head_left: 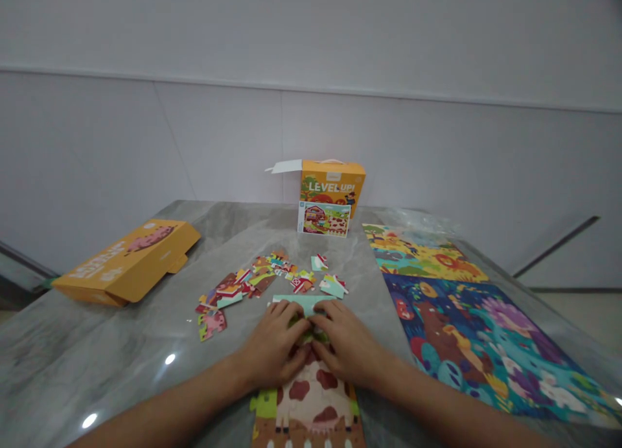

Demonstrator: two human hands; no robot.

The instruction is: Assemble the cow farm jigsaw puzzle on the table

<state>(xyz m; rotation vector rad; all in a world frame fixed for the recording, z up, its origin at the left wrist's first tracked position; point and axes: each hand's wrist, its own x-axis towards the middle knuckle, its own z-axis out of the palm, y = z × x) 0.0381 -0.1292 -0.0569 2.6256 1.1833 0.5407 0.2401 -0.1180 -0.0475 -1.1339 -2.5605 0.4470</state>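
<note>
A partly joined jigsaw puzzle point(311, 399) with a brown-spotted cow lies in front of me on the grey marbled table. My left hand point(279, 341) rests on its upper left part, fingers curled and pressed onto the pieces. Opposite it, my right hand point(345, 341) bends its fingers onto the upper right part. The fingertips of both hands meet near the puzzle's middle and hide the pieces under them. A pale blue top edge point(301, 299) shows beyond the fingers. Loose puzzle pieces point(228, 291) lie in a cluster beyond my left hand, with a few more pieces point(334, 285) straight ahead.
An orange "LEVEL UP!" box point(335, 181) stands at the back with its flap raised, a farm picture card point(324, 219) leaning before it. Another orange box point(131, 257) lies at left. On the right are a lion puzzle point(427, 257) and a dark blue animal puzzle point(466, 344).
</note>
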